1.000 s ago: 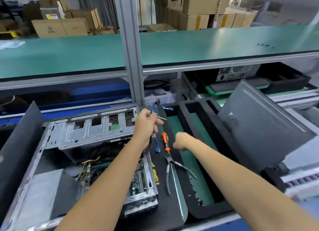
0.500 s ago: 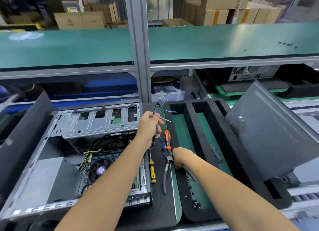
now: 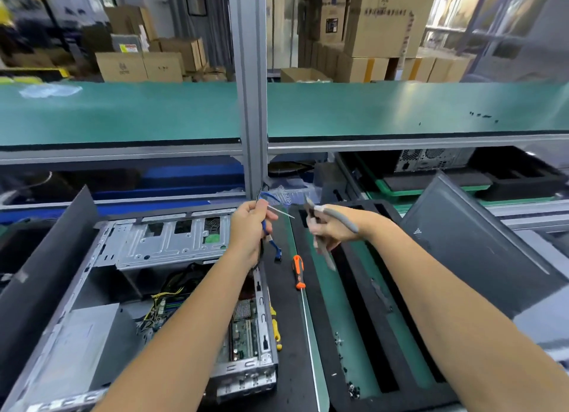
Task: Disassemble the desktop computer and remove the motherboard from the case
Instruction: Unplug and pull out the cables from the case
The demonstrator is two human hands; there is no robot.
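Left hand (image 3: 251, 227) grips a bundle of blue cables (image 3: 271, 239); right hand (image 3: 331, 230) holds grey-handled pliers (image 3: 341, 217), blurred
Both hands are raised at the far right corner of the open computer case (image 3: 92, 288), which lies on the tabletop (image 3: 295, 334) at left with the motherboard (image 3: 243, 328) inside; an orange screwdriver (image 3: 298, 271) lies right of the case

left hand (image 3: 251, 227) grips blue cable (image 3: 271, 242) above open case (image 3: 172, 276), right hand (image 3: 334, 231) holds blurred pliers (image 3: 338, 214), orange screwdriver (image 3: 298, 271) on mat
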